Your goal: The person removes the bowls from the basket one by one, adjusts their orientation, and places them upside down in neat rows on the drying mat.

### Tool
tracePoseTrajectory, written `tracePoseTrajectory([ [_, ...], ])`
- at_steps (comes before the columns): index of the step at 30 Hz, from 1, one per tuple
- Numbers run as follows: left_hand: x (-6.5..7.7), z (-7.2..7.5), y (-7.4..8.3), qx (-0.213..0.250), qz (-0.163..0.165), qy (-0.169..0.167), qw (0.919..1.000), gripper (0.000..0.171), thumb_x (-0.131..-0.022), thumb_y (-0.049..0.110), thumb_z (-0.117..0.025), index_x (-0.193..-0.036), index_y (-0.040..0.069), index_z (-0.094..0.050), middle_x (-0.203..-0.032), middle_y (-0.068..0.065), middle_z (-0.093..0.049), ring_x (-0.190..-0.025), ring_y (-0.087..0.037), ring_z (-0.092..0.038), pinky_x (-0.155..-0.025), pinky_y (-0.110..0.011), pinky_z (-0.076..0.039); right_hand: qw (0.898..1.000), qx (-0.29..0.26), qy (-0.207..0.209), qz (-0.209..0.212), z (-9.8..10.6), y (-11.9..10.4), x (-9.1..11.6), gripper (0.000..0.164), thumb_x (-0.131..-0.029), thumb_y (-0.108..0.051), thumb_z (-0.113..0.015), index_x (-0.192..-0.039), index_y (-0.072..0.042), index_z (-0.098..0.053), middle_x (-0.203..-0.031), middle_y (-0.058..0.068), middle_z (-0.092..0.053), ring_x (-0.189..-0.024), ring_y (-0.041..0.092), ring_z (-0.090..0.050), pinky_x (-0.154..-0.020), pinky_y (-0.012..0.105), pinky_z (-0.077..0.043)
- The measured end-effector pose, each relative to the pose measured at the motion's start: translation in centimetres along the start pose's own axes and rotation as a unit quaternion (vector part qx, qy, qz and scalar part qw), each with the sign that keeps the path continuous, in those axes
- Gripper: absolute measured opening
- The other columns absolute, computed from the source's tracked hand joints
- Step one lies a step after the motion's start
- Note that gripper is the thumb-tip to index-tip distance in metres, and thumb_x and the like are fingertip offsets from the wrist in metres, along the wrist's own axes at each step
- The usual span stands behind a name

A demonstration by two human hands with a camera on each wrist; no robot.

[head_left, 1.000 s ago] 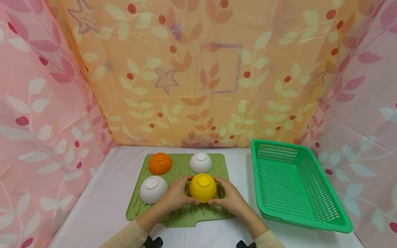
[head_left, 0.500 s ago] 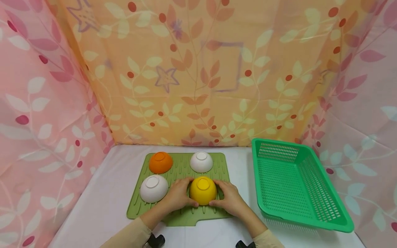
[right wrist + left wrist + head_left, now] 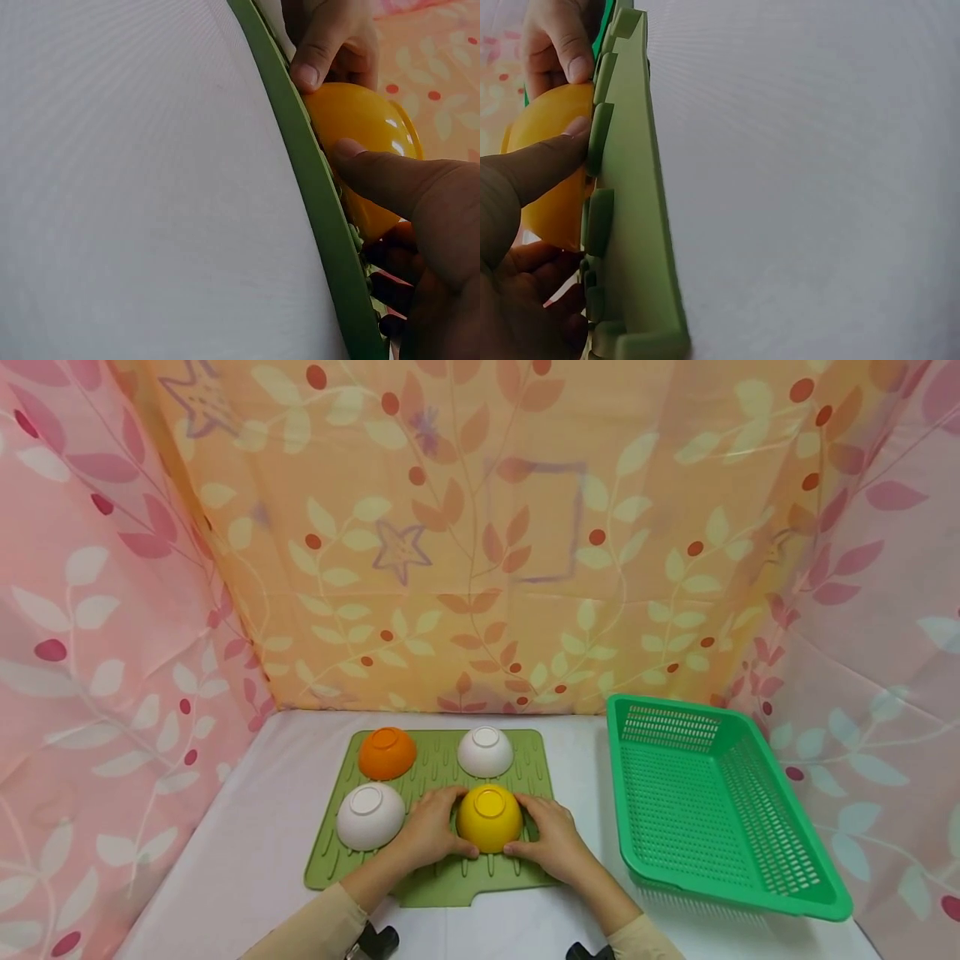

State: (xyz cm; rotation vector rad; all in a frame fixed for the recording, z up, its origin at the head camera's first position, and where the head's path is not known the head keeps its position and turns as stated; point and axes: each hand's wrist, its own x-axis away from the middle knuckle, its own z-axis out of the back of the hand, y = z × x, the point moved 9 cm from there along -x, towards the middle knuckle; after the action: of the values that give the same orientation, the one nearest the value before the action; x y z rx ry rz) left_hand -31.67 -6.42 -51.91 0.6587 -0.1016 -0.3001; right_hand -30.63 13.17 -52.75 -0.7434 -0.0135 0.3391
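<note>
A yellow bowl (image 3: 490,820) sits upside down on the front right of a green ribbed drying mat (image 3: 438,889). From its left side my left hand (image 3: 433,833) holds it, thumb at the near rim and fingers round the side. My right hand (image 3: 553,839) grips the opposite side in the same way. In the left wrist view the rim of the yellow bowl (image 3: 551,116) meets the mat's raised ribs. The right wrist view shows a thumb of each hand against the yellow bowl (image 3: 360,112).
Also upside down on the mat are an orange bowl (image 3: 387,754) at back left, a white bowl (image 3: 486,752) at back right and another white bowl (image 3: 370,817) at front left. A green plastic basket (image 3: 626,827) stands to the right on the white cloth (image 3: 247,827).
Over the last second the yellow bowl has come slightly down and towards me, with both hands staying on it. The other bowls and the basket have not moved.
</note>
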Motion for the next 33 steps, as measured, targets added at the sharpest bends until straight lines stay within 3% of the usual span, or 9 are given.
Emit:
tracePoseTrajectory([
  [33,0.05,0.12,0.28,-0.016,-0.013,0.001,0.9998,0.096,-0.067,0.041,-0.096,-0.145,0.007,-0.054,-0.146,-0.013,-0.057,-0.132,-0.037,-0.049,-0.110,-0.060,-0.035,1.000,0.020,0.003,0.018,0.08,0.02,-0.07,0.086,-0.080,-0.044,-0.087,-0.149,-0.009,-0.051,-0.147,0.010,-0.057,-0.139,0.034,-0.047,-0.117,0.060,-0.027],
])
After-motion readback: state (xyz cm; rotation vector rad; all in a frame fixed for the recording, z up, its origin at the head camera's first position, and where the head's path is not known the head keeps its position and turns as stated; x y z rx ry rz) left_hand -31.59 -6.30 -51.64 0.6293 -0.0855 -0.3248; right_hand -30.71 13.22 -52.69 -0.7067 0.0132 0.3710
